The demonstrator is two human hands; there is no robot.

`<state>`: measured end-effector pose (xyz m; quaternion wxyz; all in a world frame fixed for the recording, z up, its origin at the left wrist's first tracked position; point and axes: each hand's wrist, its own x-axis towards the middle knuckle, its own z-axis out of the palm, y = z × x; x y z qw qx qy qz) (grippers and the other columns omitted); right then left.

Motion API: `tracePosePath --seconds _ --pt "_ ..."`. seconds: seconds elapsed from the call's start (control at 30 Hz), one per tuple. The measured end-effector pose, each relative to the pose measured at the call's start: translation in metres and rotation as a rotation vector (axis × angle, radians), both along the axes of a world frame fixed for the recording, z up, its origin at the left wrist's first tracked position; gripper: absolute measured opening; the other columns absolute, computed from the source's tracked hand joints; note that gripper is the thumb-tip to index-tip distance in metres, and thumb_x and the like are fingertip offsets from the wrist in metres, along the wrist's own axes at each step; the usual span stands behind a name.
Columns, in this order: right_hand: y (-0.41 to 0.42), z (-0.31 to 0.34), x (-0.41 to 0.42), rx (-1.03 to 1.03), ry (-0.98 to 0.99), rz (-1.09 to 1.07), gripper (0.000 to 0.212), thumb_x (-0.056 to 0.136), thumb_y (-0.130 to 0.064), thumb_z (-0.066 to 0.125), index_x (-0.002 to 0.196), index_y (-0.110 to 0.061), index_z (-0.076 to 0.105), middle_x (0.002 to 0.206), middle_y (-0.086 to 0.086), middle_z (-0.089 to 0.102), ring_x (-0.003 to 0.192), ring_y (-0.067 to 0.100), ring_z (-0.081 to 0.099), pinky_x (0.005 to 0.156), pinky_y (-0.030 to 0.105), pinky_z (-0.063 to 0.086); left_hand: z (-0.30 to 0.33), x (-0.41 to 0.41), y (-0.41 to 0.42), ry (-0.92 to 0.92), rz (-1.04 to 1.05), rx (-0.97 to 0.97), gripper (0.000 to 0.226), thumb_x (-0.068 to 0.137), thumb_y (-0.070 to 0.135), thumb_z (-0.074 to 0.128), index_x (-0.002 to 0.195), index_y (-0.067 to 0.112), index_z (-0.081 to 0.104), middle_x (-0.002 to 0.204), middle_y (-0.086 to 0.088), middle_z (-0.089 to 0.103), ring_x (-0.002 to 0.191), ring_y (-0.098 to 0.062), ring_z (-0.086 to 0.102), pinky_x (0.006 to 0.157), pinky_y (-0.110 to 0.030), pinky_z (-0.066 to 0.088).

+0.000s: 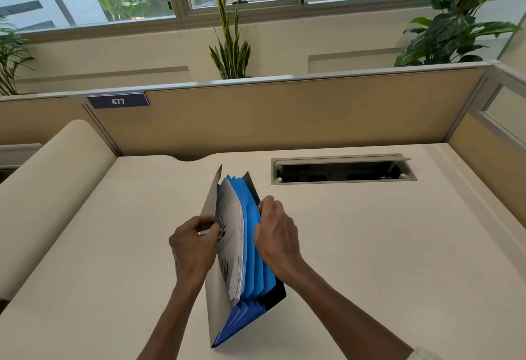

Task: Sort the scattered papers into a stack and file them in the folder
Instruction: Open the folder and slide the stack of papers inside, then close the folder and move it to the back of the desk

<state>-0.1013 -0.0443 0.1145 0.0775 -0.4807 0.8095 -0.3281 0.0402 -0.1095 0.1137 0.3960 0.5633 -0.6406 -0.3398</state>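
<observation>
Filing step, nearly done: stack of papers [231,234] already sitting inside the front pocket of the expanding folder [257,248], which stands on its spine near the middle of the counter [370,245], mouth up and fanned open. No loose sheets seen elsewhere on the counter.

Left hand [193,241] curled at the left side, thumb and fingers pinching the grey front cover [210,208] together with the near edge of the papers. Right hand [277,231] curled over the top of the blue dividers [256,228] and dark back cover, gripping them and holding the pockets spread to the right.

Next move, by judgement: seating the stack fully down into its pocket so no corner stands proud, then letting the dividers fall back and bringing the two covers together. Calls for a steady hold on the front cover, since the sheets bow outward and could slip or crease.

Writing: dark scribbled marks on the top sheet, not legible. On the far partition [284,109], a dark blue plate [118,101] reading "477".
</observation>
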Motion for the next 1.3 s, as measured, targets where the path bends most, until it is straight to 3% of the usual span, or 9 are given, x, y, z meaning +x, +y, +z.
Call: tracePosePath --seconds 0.3,0.43,0.53,0.67,0.87,0.97,1.07,1.17,1.3 --pt "0.006 -0.024 -0.039 -0.022 -0.133 -0.227 0.044 0.092 -0.028 0.063 0.126 -0.015 0.039 0.090 0.000 0.066 0.072 0.015 0.067 0.057 0.023 0.056 0.000 -0.004 0.000 -0.025 -0.016 0.018 0.016 0.081 0.013 0.073 0.093 0.024 0.077 0.080 0.021 0.069 0.079 0.003 0.067 0.071 -0.031 0.061" --pt "0.009 -0.035 -0.056 0.008 -0.130 -0.223 0.012 0.095 -0.024 0.058 0.094 -0.012 0.061 0.081 0.000 0.067 0.073 0.014 0.066 0.058 0.019 0.052 -0.002 -0.014 0.003 -0.031 -0.030 0.058 0.016 0.078 0.014 0.074 0.093 0.019 0.079 0.084 0.010 0.074 0.078 -0.007 0.071 0.074 -0.036 0.062" --pt "0.012 -0.044 -0.062 -0.003 -0.197 -0.208 0.020 0.094 -0.021 0.059 0.074 -0.014 0.057 0.065 -0.003 0.059 0.058 0.011 0.059 0.050 0.018 0.047 -0.004 -0.027 0.013 -0.069 -0.069 0.065 0.019 0.077 0.016 0.075 0.096 0.018 0.078 0.086 0.011 0.074 0.075 -0.004 0.071 0.072 -0.025 0.059" --pt "0.015 -0.056 -0.063 0.048 -0.268 -0.183 0.021 0.090 -0.018 0.064 0.071 -0.014 0.057 0.060 -0.006 0.054 0.052 0.007 0.053 0.047 0.010 0.037 -0.021 -0.049 0.028 -0.218 -0.152 0.019 0.022 0.082 0.021 0.077 0.104 0.018 0.075 0.093 0.007 0.074 0.080 -0.005 0.069 0.077 -0.024 0.059" --pt "0.028 -0.083 -0.066 0.146 -0.382 -0.138 0.020 0.086 -0.013 0.064 0.069 -0.002 0.064 0.071 0.010 0.069 0.066 0.022 0.071 0.063 0.039 0.059 -0.075 -0.069 0.046 -0.492 -0.325 -0.005 0.027 0.090 0.040 0.066 0.105 0.019 0.070 0.090 0.008 0.065 0.079 -0.009 0.061 0.072 -0.023 0.051" --pt "0.035 -0.097 -0.060 0.209 -0.357 -0.110 0.020 0.089 -0.014 0.063 0.072 -0.003 0.066 0.072 0.008 0.069 0.064 0.016 0.068 0.060 0.029 0.058 -0.107 -0.060 0.047 -0.626 -0.434 0.075 0.041 0.095 0.040 0.058 0.127 0.014 0.061 0.124 -0.003 0.064 0.110 -0.020 0.060 0.091 -0.031 0.047" --pt "0.042 -0.111 -0.056 0.229 -0.319 -0.106 0.025 0.090 -0.014 0.062 0.066 -0.004 0.062 0.065 0.004 0.065 0.055 0.009 0.059 0.048 0.017 0.045 -0.131 -0.041 0.047 -0.839 -0.550 0.080 0.054 0.096 0.043 0.055 0.142 0.017 0.048 0.155 -0.007 0.040 0.142 -0.026 0.037 0.111 -0.034 0.036" --pt "0.046 -0.119 -0.050 0.212 -0.305 -0.084 0.024 0.089 -0.013 0.060 0.074 0.003 0.067 0.069 0.013 0.068 0.063 0.021 0.066 0.060 0.036 0.054 -0.142 -0.032 0.047 -0.922 -0.618 0.096 0.062 0.098 0.048 0.048 0.152 0.020 0.034 0.165 -0.006 0.020 0.151 -0.028 0.019 0.118 -0.038 0.030" --pt "0.042 -0.120 -0.040 0.184 -0.257 -0.001 0.021 0.093 -0.011 0.055 0.092 0.005 0.068 0.088 0.014 0.068 0.081 0.027 0.066 0.074 0.042 0.056 -0.146 -0.031 0.049 -0.940 -0.633 0.118 0.065 0.099 0.048 0.046 0.155 0.021 0.028 0.167 -0.007 0.014 0.153 -0.030 0.013 0.119 -0.042 0.027"
